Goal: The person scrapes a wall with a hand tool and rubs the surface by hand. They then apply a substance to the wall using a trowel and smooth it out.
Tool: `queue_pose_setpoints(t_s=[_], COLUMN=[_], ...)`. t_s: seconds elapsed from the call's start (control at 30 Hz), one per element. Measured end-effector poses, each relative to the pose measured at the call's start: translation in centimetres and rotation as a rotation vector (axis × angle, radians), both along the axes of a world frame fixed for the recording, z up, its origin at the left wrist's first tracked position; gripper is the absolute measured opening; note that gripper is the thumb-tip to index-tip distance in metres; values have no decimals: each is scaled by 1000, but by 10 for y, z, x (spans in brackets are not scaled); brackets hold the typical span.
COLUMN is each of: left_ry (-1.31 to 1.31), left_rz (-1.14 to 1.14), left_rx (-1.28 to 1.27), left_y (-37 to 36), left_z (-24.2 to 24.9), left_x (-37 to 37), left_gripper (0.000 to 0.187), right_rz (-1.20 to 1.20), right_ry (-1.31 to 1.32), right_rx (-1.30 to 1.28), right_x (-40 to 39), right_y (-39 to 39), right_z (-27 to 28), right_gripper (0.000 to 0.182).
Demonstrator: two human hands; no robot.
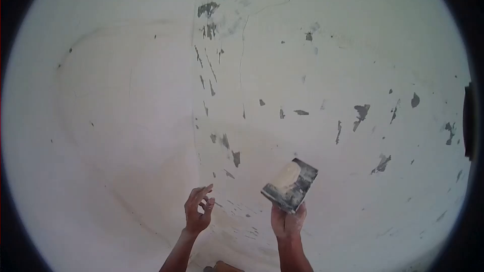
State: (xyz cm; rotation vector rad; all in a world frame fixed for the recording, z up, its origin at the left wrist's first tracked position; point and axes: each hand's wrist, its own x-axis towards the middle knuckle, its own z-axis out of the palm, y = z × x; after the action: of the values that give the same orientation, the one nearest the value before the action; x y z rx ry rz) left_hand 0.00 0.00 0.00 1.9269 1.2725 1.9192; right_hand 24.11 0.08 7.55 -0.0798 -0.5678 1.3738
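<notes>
My right hand (289,220) grips a plastering trowel (298,191) from below; its handle is hidden. The trowel's plate is dark, rectangular and tilted, with smears of pale filler. A smooth cream lump of putty (286,175) lies on its upper left part. To the left, my left hand (198,210) is raised in front of the wall near the corner. Its fingers are bent, with a gap between thumb and fingers, and I see nothing held. Whether its fingertips touch the wall cannot be told.
The pale wall (282,75) on the right has many grey chipped patches and a thin crack (243,45). It meets a smoother left wall (126,85) at a vertical corner. A dark object (469,121) stands at the right edge. Something brown (227,267) shows at the bottom.
</notes>
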Motion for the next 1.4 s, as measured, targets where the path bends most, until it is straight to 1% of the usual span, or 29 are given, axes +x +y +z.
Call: queue_pose_setpoints(t_s=[0.07, 0.1, 0.17, 0.2, 0.27, 0.3, 0.37, 0.4, 0.47, 0.5, 0.57, 0.6, 0.7, 0.77, 0.83, 0.93, 1.0, 1.03, 1.1, 1.17, 1.23, 1.3, 1.33, 1.4], left_ry=[25, 20, 90, 92, 47, 47, 51, 52, -5, -6, -36, -39, -62, -54, -43, -59, -70, -84, -115, -145, -149, -187, -211, -225], left_rz=[66, 48, 89, 75, 33, 28, -77, -89, -225, -234, -328, -342, -412, -437, -460, -419, -399, -371, -369, -297, -296, -297, -318, -333], left_rx=[-40, -40, -20, -30, 47, 32, 109, 93, 150, 143, 155, 154, 149, 149, 148, 84, 76, 58, 53, 6, 14, -53, -100, -118], left_y=[5, 0, 4, 6, 11, 12, 18, 21, 24, 24, 28, 31, 39, 40, 42, 44, 42, 40, 38, 34, 30, 27, 23, 19], left_z=[4, 23, 33, 39, 53, 60, 77, 88, 111, 121, 139, 144, 145, 138, 129, 112, 105, 101, 87, 75, 62, 46, 41, 32], left_x=[-6, -23, -41, -46, -55, -57, -52, -47, -33, -29, -20, -17, -13, -16, -23, -34, -43, -47, -53, -56, -55, -53, -51, -46], left_gripper=[38, 38, 38, 38, 35, 35, 33, 33, 30, 30, 30, 31, 32, 33, 34, 35, 35, 35, 34, 34, 34, 34, 34, 34], right_rz=[-81, -99, -220, -232, -426, -428, -405, -413, -352, -360, -350, -383, -415, -477, -538, -631, -775, -782, -749, -754, -757, -792, -792, -823], right_ry=[-88, -94, -177, -179, -291, -294, -329, -333, -279, -281, -230, -225, -233, -272, -309, -313, -409, -415, -318, -274, -232, -203, -205, -230], right_rx=[140, 139, 266, 254, 352, 336, 406, 388, 403, 395, 383, 378, 405, 452, 498, 530, 542, 544, 511, 530, 560, 507, 518, 572], right_x=[6, -4, -9, -17, -35, -44, -61, -69, -86, -93, -103, -108, -103, -93, -81, -62, -51, -50, -47, -42, -36, -34, -33, -30], right_y=[15, 13, 26, 28, 35, 38, 44, 47, 52, 53, 55, 55, 64, 72, 80, 94, 103, 105, 107, 117, 120, 123, 123, 127], right_z=[4, 30, 52, 69, 103, 112, 121, 124, 127, 126, 128, 131, 141, 158, 183, 227, 256, 272, 306, 333, 358, 376, 381, 385], right_gripper=[46, 46, 40, 40, 39, 39, 42, 42, 39, 39, 39, 38, 35, 36, 38, 37, 37, 37, 31, 32, 32, 33, 33, 31])
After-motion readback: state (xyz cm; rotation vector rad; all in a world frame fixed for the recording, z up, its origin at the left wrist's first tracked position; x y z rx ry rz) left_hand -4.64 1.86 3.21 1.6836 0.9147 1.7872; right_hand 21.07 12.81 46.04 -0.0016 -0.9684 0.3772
